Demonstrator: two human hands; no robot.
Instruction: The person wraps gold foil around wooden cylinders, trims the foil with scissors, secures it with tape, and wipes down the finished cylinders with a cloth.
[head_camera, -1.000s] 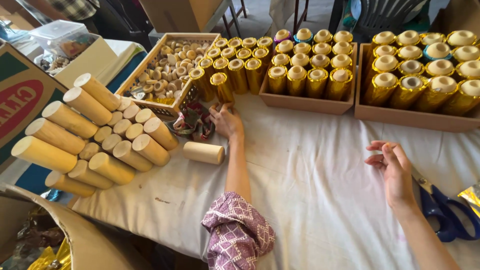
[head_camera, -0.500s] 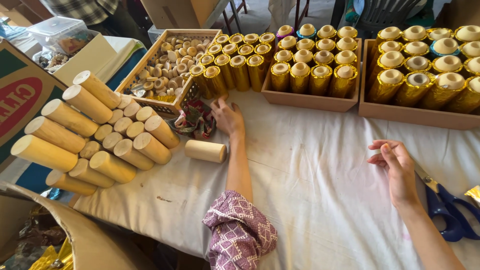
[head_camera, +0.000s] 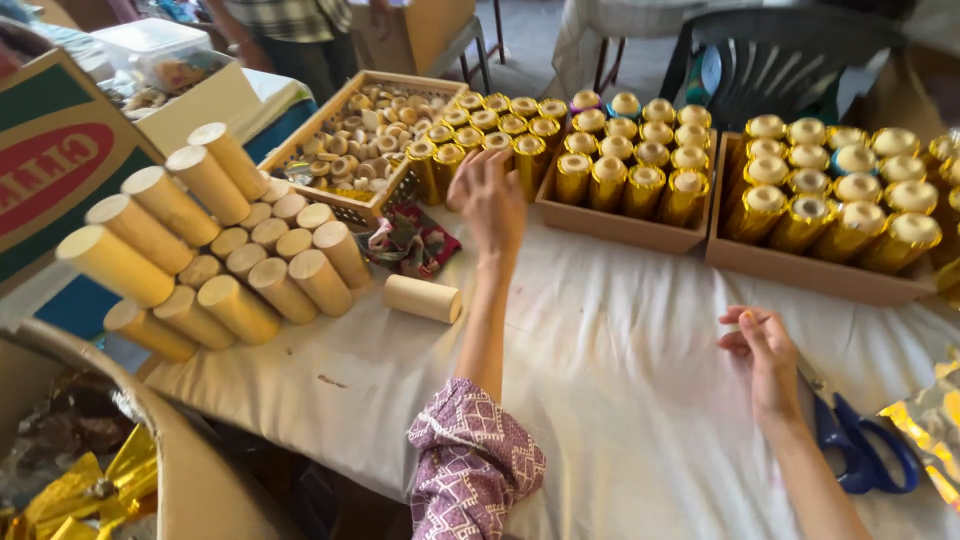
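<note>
1. Already, a great many tubes stand wrapped in gold foil: one cardboard tray of gold-wrapped tubes (head_camera: 628, 180) sits at the middle back of the table, and a second tray (head_camera: 840, 195) to its right is packed with more.
2. A shorter row of slimmer gold-wrapped tubes (head_camera: 480, 135) runs along the right edge of a shallow wooden tray of small round caps (head_camera: 350, 150).
3. Still bare is a stack of plain cardboard tubes (head_camera: 215, 250) lying on their sides at the left of the white tablecloth (head_camera: 620, 400); judging by the stack, a good share of the wrapping is left.
4. One plain tube (head_camera: 422, 298) lies alone on the cloth, apart from the stack and just beside a small heap of coloured scraps (head_camera: 410, 240).
5. The left hand (head_camera: 490, 200) is raised above the cloth near the slim gold tubes, fingers loosely spread and holding nothing; the lone plain tube lies below and to its left, untouched.
6. The right hand (head_camera: 765, 350) rests on the cloth with fingers curled together, empty as far as I can tell, beside blue-handled scissors (head_camera: 860, 445).
7. Gold foil (head_camera: 925, 430) shows at the right edge, and more crumpled foil (head_camera: 70, 490) lies in a box at lower left.
8. No tube is being wrapped at this moment.
</note>
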